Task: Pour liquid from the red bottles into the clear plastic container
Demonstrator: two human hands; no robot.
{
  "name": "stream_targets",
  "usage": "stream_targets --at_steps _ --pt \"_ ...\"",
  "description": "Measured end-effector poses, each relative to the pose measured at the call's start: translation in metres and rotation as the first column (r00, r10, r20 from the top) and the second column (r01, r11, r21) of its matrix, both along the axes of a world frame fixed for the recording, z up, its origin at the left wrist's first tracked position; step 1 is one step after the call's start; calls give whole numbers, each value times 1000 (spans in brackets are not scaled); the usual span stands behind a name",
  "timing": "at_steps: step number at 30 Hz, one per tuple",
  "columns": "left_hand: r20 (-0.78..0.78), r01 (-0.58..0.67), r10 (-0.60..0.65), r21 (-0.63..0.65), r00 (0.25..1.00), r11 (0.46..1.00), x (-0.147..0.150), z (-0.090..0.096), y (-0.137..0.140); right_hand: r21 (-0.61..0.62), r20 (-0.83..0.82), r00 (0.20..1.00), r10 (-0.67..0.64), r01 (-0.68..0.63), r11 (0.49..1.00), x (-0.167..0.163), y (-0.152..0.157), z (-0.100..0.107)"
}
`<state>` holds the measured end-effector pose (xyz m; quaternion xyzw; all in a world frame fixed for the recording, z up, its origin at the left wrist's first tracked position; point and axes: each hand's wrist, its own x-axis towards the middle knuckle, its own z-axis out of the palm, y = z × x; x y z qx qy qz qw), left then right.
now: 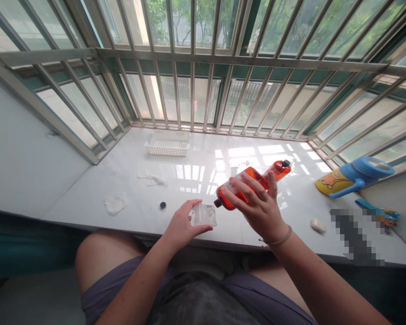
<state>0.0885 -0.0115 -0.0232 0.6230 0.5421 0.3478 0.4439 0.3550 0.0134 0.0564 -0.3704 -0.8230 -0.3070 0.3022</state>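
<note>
My left hand (183,225) is wrapped around a small clear plastic container (203,215) at the near edge of the white sill. Its thumb and fingers press on opposite sides. A bottle of orange-red liquid (226,198) lies tilted in my right hand (262,207), its dark neck pointing down and left beside the container's upper right corner. I cannot tell whether any liquid is flowing. Behind that hand is a second orange-red bottle (281,169) with a black cap, partly hidden by my fingers. A loose black cap (163,205) rests left of my left hand.
A white plastic basket (167,150) stands near the window bars. Crumpled white tissue (115,204) and thin white scraps (152,179) lie at left. Rightward are a blue-and-yellow cup (345,178), a pale block (318,225), a blue strap (368,206) and a blurred-out patch.
</note>
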Motion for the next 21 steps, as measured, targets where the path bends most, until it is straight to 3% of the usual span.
stream_targets --at_steps 21 --pt "23 12 -11 -23 1000 1000 1 -1 1 14 35 999 39 -39 999 -1 1 8"
